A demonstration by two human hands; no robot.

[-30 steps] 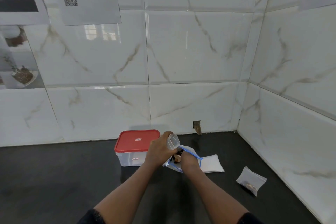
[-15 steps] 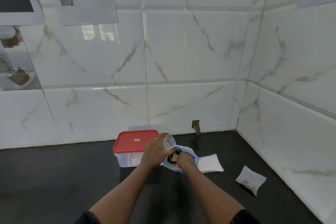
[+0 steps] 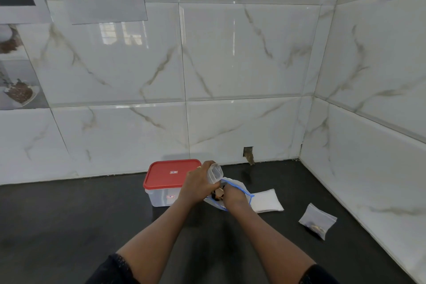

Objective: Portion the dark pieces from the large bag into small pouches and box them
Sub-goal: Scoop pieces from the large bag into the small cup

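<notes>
clear cup (image 3: 215, 172), blue-rimmed bag (image 3: 241, 188) of dark pieces (image 3: 216, 196)

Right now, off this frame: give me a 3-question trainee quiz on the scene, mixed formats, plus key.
1. True or false: the red lid sits on the clear rectangular plastic box.
2. Where does the small clear pouch holding a few pieces lie? A) on the lid B) on the dark counter, right of the stack of flat white pouches C) in the box
3. Fill in: the left-hand grip holds a small clear container while the right-hand grip reaches into the large clear bag with the ____ rim.
Key: 1 true; 2 B; 3 blue.
</notes>
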